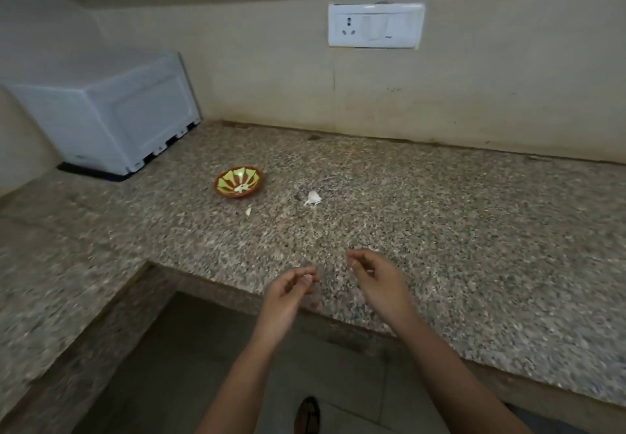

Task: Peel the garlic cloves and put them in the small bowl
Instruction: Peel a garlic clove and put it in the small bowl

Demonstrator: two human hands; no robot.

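Note:
A small bowl (238,182) with a green and brown pattern sits on the speckled counter (423,217), with pale peeled garlic inside. To its right lies the white remainder of a garlic bulb (313,198). A small white scrap (248,211) lies just in front of the bowl. Over the counter's front edge, my left hand (288,289) pinches a small pale garlic clove (308,278) in its curled fingers. My right hand (376,279) hovers beside it with finger and thumb curled together; whether it holds a bit of skin is unclear.
A white appliance (111,112) stands at the back left corner. A socket and switch plate (376,25) is on the wall behind. The counter turns along the left side, and tiled floor with a sandal (308,415) shows below.

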